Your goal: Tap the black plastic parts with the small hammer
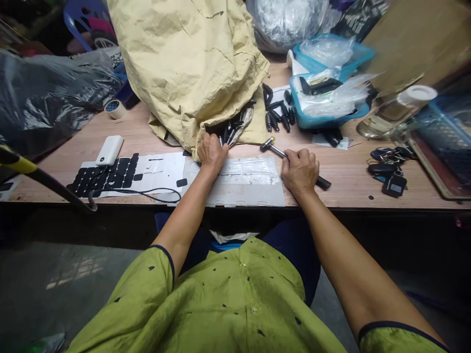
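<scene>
Yellow and creased, the sack (191, 63) lies on our tabletop (342, 181), black parts (231, 131) at its mouth. Our left hand (212, 149) curls there, its grip unclear to us; our right hand (300, 170) clasps the hammer (278, 151) nearby.

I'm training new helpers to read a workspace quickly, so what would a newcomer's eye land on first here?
Probably the big crumpled yellowish sack on the table, left of centre, its mouth facing the person with black pieces inside. Next, perhaps, the two hands: the left hand at that mouth, the right hand around a hammer. The bright green shirt also stands out at the bottom.
</scene>
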The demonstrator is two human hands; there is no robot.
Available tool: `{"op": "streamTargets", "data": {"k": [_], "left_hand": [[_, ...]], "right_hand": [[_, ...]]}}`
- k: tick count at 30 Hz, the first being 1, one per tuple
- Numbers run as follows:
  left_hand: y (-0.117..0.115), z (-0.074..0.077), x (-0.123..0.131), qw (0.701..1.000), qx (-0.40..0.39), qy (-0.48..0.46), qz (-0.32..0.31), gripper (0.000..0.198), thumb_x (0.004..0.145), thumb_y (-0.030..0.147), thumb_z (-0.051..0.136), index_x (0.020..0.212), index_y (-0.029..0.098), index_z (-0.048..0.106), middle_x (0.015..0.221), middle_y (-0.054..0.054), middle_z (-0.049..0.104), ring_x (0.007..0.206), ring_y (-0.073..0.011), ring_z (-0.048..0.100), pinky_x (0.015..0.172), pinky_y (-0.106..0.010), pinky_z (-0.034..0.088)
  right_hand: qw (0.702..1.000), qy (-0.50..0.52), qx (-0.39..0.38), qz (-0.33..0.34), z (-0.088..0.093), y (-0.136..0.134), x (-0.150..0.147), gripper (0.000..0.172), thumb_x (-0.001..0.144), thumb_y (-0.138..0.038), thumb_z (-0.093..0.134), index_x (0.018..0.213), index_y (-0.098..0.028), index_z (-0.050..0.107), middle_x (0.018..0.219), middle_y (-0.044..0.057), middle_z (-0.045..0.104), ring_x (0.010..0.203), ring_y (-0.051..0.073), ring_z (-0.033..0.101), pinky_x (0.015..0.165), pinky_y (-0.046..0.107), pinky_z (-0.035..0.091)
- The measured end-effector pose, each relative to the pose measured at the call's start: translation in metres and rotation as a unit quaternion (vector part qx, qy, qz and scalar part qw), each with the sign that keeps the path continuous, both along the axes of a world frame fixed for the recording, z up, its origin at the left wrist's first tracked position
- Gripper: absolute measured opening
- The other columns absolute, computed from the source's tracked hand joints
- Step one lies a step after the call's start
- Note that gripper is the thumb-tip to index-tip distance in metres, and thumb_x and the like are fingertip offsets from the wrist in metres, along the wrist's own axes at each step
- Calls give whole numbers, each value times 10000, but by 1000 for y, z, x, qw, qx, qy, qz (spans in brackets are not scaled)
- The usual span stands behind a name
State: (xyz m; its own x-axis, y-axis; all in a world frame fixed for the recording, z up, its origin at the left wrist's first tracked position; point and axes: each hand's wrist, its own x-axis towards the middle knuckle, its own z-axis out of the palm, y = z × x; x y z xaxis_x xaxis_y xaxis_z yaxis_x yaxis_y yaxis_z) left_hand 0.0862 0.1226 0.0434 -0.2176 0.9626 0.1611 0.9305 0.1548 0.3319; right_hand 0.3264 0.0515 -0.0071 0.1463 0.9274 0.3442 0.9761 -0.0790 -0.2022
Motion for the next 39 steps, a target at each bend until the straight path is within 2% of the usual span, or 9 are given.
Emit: {"op": "streamTargets", "data": {"k": [6, 9, 11, 13, 16, 18, 23, 39], "left_hand": [[3, -2, -1, 1000, 19, -4, -14, 191, 817, 275, 697, 934, 124, 682, 1084, -161, 639, 1115, -341, 588, 929, -426, 482], [-9, 2, -9, 998, 46, -23, -42, 103, 814, 243, 684, 879, 165, 670, 1050, -137, 645, 1069, -320, 591, 864, -405, 490], [-27, 4, -17, 992, 70, -33, -96, 74, 823, 243, 667, 869, 185, 661, 1011, -111, 653, 1005, -291, 595, 823, -386, 489], [-50, 3, -23, 979, 82, -43, -181, 72, 826, 252, 658, 872, 198, 656, 940, -72, 662, 924, -255, 593, 804, -366, 485], [-80, -8, -28, 951, 51, -63, -299, 78, 812, 253, 670, 875, 211, 655, 862, -29, 666, 846, -218, 580, 792, -342, 481], [-91, -19, -28, 940, 31, -78, -331, 86, 808, 251, 685, 881, 212, 665, 869, -30, 668, 848, -215, 580, 799, -345, 482], [-91, -34, -26, 935, 24, -112, -337, 146, 832, 316, 725, 933, 214, 702, 909, -44, 658, 887, -225, 591, 843, -373, 486], [-90, -32, -27, 937, -13, -145, -319, 152, 808, 282, 756, 945, 227, 723, 932, -39, 675, 920, -231, 599, 877, -376, 479]], "right_hand": [[1000, 2, 7, 2, 0, 0, 0, 323, 945, -286, 442, 1176, -220, 658, 1037, 128, 532, 967, 282, 425, 766, 365, 292], [1000, 5, 2, 2, 1, 0, -1, 323, 943, -283, 448, 1179, -225, 662, 1036, 128, 532, 963, 281, 420, 760, 363, 290], [1000, 7, 0, 2, 2, 0, -2, 319, 941, -282, 453, 1170, -225, 668, 1035, 129, 533, 962, 281, 417, 758, 363, 290], [1000, 7, 0, 0, 3, 0, -3, 315, 942, -281, 453, 1161, -224, 673, 1029, 129, 534, 961, 280, 415, 756, 362, 286], [1000, 9, 0, 1, 4, 0, -3, 319, 950, -282, 439, 1157, -221, 675, 1022, 127, 538, 959, 278, 416, 747, 357, 274], [1000, 10, -3, 1, 4, 0, -3, 321, 954, -283, 433, 1155, -220, 677, 1022, 126, 542, 958, 276, 419, 740, 353, 266], [1000, 14, 1, -1, 3, 0, -1, 324, 950, -275, 442, 1159, -225, 683, 1017, 121, 547, 946, 269, 421, 738, 351, 265], [999, 19, 27, 2, 0, 1, 1, 323, 924, -278, 467, 1143, -222, 698, 975, 111, 546, 907, 258, 418, 733, 346, 284]]}}
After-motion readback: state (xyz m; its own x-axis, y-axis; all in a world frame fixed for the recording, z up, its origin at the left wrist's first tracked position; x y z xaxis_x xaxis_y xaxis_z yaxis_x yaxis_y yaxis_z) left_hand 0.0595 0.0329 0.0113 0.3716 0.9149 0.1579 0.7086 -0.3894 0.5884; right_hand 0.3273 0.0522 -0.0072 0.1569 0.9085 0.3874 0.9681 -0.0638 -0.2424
